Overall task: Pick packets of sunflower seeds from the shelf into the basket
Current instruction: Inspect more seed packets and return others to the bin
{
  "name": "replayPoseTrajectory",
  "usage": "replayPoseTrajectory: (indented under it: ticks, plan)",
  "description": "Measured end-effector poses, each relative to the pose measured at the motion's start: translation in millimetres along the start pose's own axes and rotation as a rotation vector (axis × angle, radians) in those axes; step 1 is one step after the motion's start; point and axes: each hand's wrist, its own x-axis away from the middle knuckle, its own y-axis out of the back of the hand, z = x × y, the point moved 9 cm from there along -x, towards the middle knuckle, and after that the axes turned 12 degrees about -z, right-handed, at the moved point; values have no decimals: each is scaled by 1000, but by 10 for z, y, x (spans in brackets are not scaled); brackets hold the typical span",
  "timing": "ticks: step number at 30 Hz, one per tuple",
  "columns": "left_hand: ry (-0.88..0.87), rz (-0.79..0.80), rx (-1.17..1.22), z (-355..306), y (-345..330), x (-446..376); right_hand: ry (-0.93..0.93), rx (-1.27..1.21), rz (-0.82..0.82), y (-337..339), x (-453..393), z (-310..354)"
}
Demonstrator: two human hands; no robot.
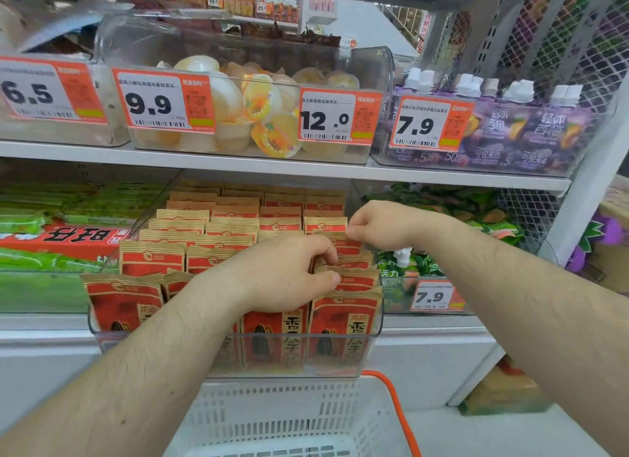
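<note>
Head view: both hands are inside the clear plastic bin on the lower shelf, which holds rows of red and gold sunflower seed packets standing upright, front row pressed against the bin's front wall. The left hand lies over the right-hand column of packets, fingers curled down, with thumb and fingertips closed on the top edges of one or two packets a few rows back; exactly how many are in the pinch cannot be told. The right hand is further back in the same column, fingers curled together on a packet top edge near the bin's right wall; the fingertips are hidden behind the knuckles, so the grip is a judgement. The white perforated basket with an orange handle sits directly below the bin front; no packets are visible in the part of it that shows. Step in hand, as judged: seizing packets for lifting out. To do it well, each hand should take the sealed top strip squarely rather than a corner, lift straight up until the packet bottom clears its neighbours and the bin wall, then carry forward and down into the basket. Risk: the packets are packed tight, so an angled pull may drag adjacent packets up or topple a row. The hands work close together in one column and should lift in turn.
</note>
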Motion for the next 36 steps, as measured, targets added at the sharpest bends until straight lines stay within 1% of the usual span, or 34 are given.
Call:
replayPoseTrajectory:
  ticks: [5,7,8,11,13,18,20,23,26,28,29,31,33,36]
  plan:
    - [7,5,-1,-29,-22,23,94,304,-102,-29,-66,96]
    - [16,1,17,-27,-14,22,117,313,-173,-13,-64,127]
    - [20,-3,26,-30,-5,24,112,255,-234,37,-55,122]
    - [35,-21,39,-43,20,21,47,-49,-472,323,52,55]
    - [38,-58,47,-71,48,11,4,-204,-625,543,195,11]
    - [22,-284,156,-245,268,-18,-145,-609,-1045,911,677,-197]
    - [10,-347,169,-351,368,-4,-185,-755,-1142,959,834,-254]
    - [8,-435,135,-473,518,52,-249,-923,-1159,936,981,-288]
    - [30,-567,134,-549,703,200,-269,-1074,-1119,887,1073,-277]
    - [58,-631,228,-558,795,308,-259,-1159,-1064,855,1123,-229]
    - [76,-637,299,-551,806,349,-243,-1173,-1027,837,1149,-190]
    - [113,-615,456,-532,771,416,-175,-1161,-933,794,1216,-51]
    - [169,-550,578,-499,668,480,-101,-1096,-834,709,1284,104]
    - [262,-430,779,-436,408,607,-73,-976,-742,525,1408,222]
